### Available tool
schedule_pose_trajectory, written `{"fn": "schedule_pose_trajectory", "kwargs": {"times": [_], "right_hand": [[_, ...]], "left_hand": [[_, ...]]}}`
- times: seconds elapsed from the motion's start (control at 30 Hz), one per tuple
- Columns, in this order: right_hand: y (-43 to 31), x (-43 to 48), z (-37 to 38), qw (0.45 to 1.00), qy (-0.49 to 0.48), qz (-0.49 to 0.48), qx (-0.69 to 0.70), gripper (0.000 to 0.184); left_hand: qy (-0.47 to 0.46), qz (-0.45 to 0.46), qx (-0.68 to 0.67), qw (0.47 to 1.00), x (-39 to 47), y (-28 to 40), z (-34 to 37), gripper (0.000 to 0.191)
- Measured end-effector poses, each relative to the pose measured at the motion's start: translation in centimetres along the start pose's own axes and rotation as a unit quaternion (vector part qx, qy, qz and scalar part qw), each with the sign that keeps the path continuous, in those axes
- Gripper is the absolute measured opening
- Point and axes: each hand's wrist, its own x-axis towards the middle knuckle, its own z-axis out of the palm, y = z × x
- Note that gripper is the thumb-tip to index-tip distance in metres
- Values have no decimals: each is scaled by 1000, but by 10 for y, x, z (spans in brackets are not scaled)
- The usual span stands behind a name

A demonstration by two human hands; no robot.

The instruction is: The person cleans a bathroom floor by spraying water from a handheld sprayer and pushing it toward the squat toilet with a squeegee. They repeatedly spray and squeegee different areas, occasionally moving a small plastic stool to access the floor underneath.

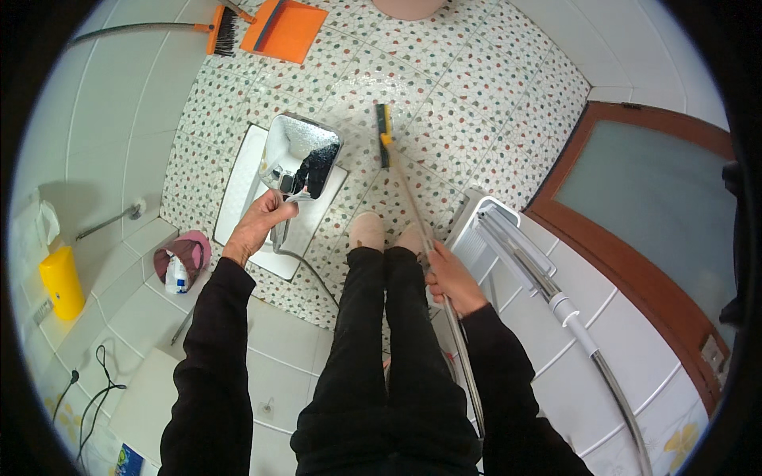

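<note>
My left hand [262, 226] grips the handle of a chrome handheld shower head [303, 156], whose mirror-like back faces up. Its flexible hose [311, 268] curves down towards my legs. Faint streaks of water show between the head and the speckled tile floor [476, 89], which glistens ahead. My right hand [455, 279] is wrapped around the metal pole of a floor scrub brush [383, 135]. The black and yellow brush head rests on the tiles in front of my feet. Below the shower head lies a white ceramic squat toilet [235, 199], partly hidden by my left hand.
An orange broom [213, 33] and orange dustpan [292, 30] are at the far left. A flat mop in its white bucket [512, 214] stands right, near a brown-framed door [556, 172]. On the left ledge are a yellow bottle [62, 282] and a pink-brown bag [193, 253].
</note>
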Motion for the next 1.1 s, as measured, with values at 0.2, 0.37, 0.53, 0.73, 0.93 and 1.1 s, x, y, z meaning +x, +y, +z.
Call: {"fn": "schedule_pose_trajectory", "kwargs": {"times": [0.2, 0.37, 0.53, 0.73, 0.93, 1.1], "right_hand": [[44, -59, -57, 997, 62, 14, 51, 53], [78, -29, -42, 993, 28, 71, 92, 52], [66, 8, 38, 996, -66, 21, 54, 41], [27, 29, 83, 994, -107, 3, 21, 34], [46, -26, 6, 998, -54, 0, 18, 50], [76, -14, -9, 996, -14, 84, 23, 46]], "left_hand": [[28, 3, -13, 1000, -13, -8, -3, 25], [44, -7, -44, 998, -14, -15, 1, 25], [35, -6, -28, 999, -19, -22, -10, 32], [50, -6, -13, 999, -33, -20, -33, 33], [69, 35, -69, 995, -41, -21, -29, 33], [99, 33, -84, 991, -44, -31, -14, 31]]}}
